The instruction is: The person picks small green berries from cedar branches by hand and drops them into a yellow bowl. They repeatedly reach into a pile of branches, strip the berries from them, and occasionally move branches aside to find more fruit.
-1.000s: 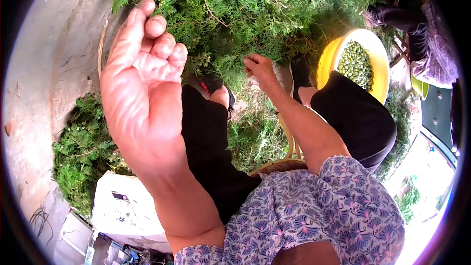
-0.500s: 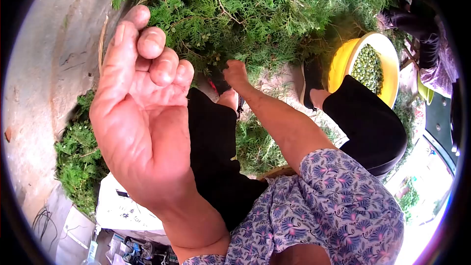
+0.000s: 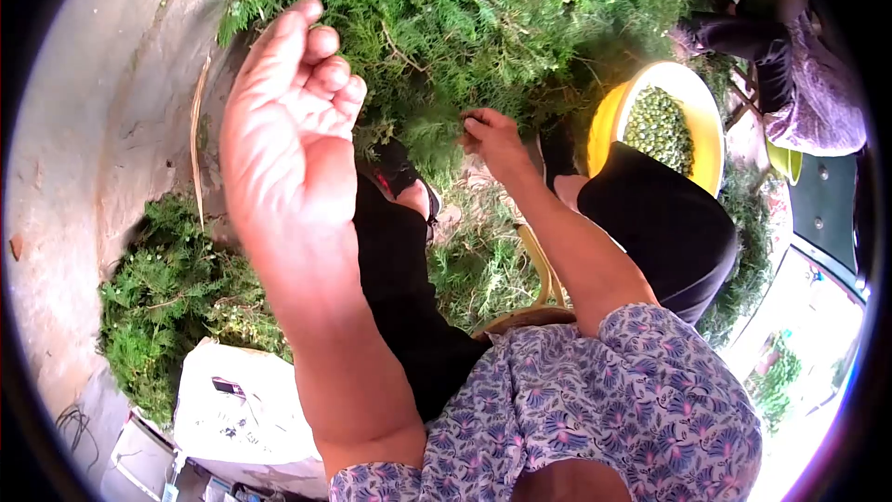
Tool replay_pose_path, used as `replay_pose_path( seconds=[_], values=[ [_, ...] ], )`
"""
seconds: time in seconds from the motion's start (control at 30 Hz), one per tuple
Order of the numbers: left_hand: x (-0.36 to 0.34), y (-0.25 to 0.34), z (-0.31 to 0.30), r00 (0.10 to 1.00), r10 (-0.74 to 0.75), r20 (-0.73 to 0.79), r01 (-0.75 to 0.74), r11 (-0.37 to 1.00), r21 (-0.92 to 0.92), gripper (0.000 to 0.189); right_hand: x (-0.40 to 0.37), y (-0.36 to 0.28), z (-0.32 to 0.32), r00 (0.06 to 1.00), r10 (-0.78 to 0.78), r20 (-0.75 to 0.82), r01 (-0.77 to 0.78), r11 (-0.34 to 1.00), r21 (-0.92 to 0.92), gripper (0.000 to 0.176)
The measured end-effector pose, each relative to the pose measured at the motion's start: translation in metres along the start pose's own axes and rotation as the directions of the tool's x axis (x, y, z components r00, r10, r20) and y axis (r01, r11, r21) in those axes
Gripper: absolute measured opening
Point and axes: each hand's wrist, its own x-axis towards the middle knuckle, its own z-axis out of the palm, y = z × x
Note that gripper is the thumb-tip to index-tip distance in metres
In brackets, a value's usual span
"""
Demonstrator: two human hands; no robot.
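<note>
My left hand [image 3: 297,130] is raised high in front of me, palm bare and turned toward the camera. Its fingers are loosely bent, with nothing visible in them. Lower down, over my feet, the thumb and fingers of my right hand [image 3: 494,143] pinch together at a blurred evergreen sprig [image 3: 439,138]. Just beyond that hand lies a big heap of leafy evergreen branches [image 3: 520,28], with brown twigs running through it. A yellow bucket [image 3: 609,125] at my right knee holds many small green seed cones [image 3: 660,130].
More evergreen cuttings [image 3: 158,293] lie on the concrete floor [image 3: 102,112] to the left. A white box-like object [image 3: 232,400] stands near my left side. Another person's dark-clothed leg [image 3: 762,51] is at upper right, above a yellow-green container [image 3: 785,161]. Loose greenery lies between my feet.
My right hand has moved right and slightly down, with blurred greenery now beside its fingers. My left hand has shifted right. The view has shifted, bringing the bucket further left.
</note>
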Motion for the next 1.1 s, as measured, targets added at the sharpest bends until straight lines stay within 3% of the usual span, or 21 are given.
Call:
replay_pose_path(
  seconds=[0.13, 0.17, 0.27, 0.33, 0.37, 0.4, 0.47, 0.5, 0.53, 0.6, 0.63, 0.67, 0.73, 0.77, 0.87, 0.93, 1.03, 1.1],
  values=[
    [-0.004, -0.011, 0.028, 0.987, 0.107, 0.117, -0.146, 0.903, 0.404, 0.013, -0.035, -0.077, 0.01, 0.98, -0.154, 0.127, 0.157, 0.988, -0.015, 0.015],
    [-0.004, -0.015, 0.031, 0.973, 0.089, 0.211, -0.188, 0.838, 0.512, 0.017, -0.045, -0.095, 0.013, 0.974, -0.169, 0.151, 0.168, 0.986, 0.022, 0.015],
    [-0.007, -0.032, 0.049, 0.952, -0.043, 0.303, -0.205, 0.645, 0.736, 0.027, -0.078, -0.148, 0.024, 0.946, -0.244, 0.215, 0.239, 0.97, 0.051, 0.015],
    [-0.008, -0.046, 0.056, 0.918, -0.149, 0.368, -0.239, 0.533, 0.812, 0.039, -0.105, -0.181, 0.032, 0.936, -0.25, 0.247, 0.242, 0.968, 0.062, 0.016],
    [-0.008, -0.054, 0.059, 0.891, -0.135, 0.434, -0.326, 0.477, 0.816, 0.048, -0.115, -0.193, 0.034, 0.934, -0.275, 0.226, 0.265, 0.961, 0.073, 0.015],
    [-0.009, -0.059, 0.061, 0.855, -0.119, 0.504, -0.423, 0.401, 0.812, 0.043, -0.121, -0.202, 0.034, 0.928, -0.298, 0.225, 0.288, 0.955, 0.074, 0.015],
    [-0.008, -0.067, 0.068, 0.831, -0.208, 0.516, -0.363, 0.501, 0.785, 0.035, -0.133, -0.217, 0.03, 0.879, -0.424, 0.218, 0.458, 0.878, -0.139, 0.012],
    [-0.012, -0.07, 0.072, 0.817, -0.131, 0.562, -0.449, 0.467, 0.762, 0.02, -0.138, -0.223, 0.029, 0.865, -0.458, 0.206, 0.495, 0.846, -0.2, 0.01],
    [-0.012, -0.073, 0.075, 0.809, -0.135, 0.572, -0.456, 0.47, 0.756, 0.02, -0.139, -0.226, 0.024, 0.862, -0.466, 0.197, 0.501, 0.842, -0.201, 0.01],
    [-0.014, -0.082, 0.076, 0.796, -0.093, 0.598, -0.572, 0.209, 0.793, 0.008, -0.139, -0.229, 0.015, 0.694, -0.654, 0.303, 0.699, 0.509, -0.503, 0.01],
    [-0.015, -0.086, 0.077, 0.722, -0.015, 0.692, -0.689, 0.088, 0.72, 0.01, -0.143, -0.231, 0.01, 0.676, -0.647, 0.351, 0.703, 0.425, -0.57, 0.011],
    [-0.017, -0.088, 0.079, 0.717, -0.025, 0.696, -0.692, 0.092, 0.716, 0.01, -0.149, -0.234, 0.006, 0.679, -0.65, 0.34, 0.698, 0.428, -0.574, 0.011],
    [-0.022, -0.084, 0.085, 0.717, -0.15, 0.681, -0.6, 0.363, 0.713, 0.01, -0.161, -0.236, -0.001, 0.905, -0.377, 0.196, 0.425, 0.82, -0.383, 0.013],
    [-0.023, -0.085, 0.089, 0.756, -0.209, 0.62, -0.525, 0.371, 0.766, 0.01, -0.159, -0.233, -0.011, 0.928, -0.315, 0.2, 0.359, 0.899, -0.251, 0.015],
    [-0.026, -0.093, 0.093, 0.739, -0.274, 0.615, -0.46, 0.462, 0.758, 0.01, -0.165, -0.226, -0.022, 0.948, -0.291, 0.127, 0.302, 0.95, -0.075, 0.018],
    [-0.033, -0.085, 0.098, 0.807, -0.31, 0.502, -0.294, 0.526, 0.798, 0.007, -0.167, -0.233, -0.043, 0.962, -0.238, 0.134, 0.223, 0.968, 0.116, 0.011],
    [-0.027, -0.091, 0.092, 0.875, -0.154, 0.459, -0.177, 0.781, 0.599, 0.012, -0.177, -0.237, -0.079, 0.934, -0.356, -0.017, 0.355, 0.925, 0.132, 0.014],
    [-0.023, -0.094, 0.091, 0.917, -0.171, 0.36, -0.082, 0.803, 0.591, 0.014, -0.188, -0.234, -0.114, 0.934, -0.354, -0.055, 0.358, 0.917, 0.177, 0.017]
  ],
)
